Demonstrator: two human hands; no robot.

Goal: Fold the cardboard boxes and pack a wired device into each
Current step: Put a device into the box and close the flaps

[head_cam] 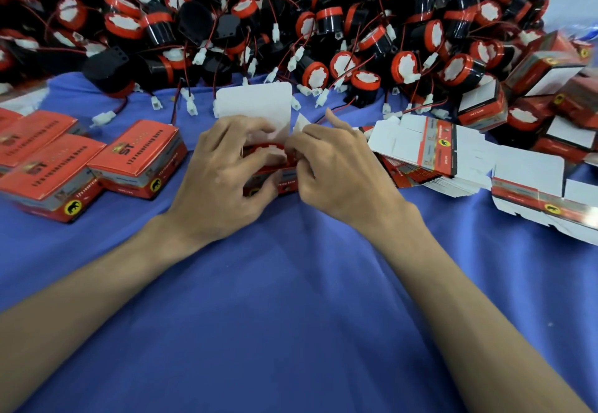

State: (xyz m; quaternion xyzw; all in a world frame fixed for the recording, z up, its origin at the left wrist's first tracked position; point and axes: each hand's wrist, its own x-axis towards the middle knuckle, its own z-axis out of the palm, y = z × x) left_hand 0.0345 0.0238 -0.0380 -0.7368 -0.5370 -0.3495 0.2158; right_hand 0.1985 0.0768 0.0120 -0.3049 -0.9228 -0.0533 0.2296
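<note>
Blue cloth (pixel 291 299) lies nearest. At its middle, the left hand (pixel 226 169) grips the open box (pixel 283 186), with the device (pixel 268 150) inside. The right hand (pixel 336 176) pinches the side flap (pixel 301 126). I judge that a loose wire could catch under this flap and block the lid (pixel 254 100).

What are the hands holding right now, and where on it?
Both hands hold the open box: left hand grips its left side, right hand pinches its right side flap.
</note>
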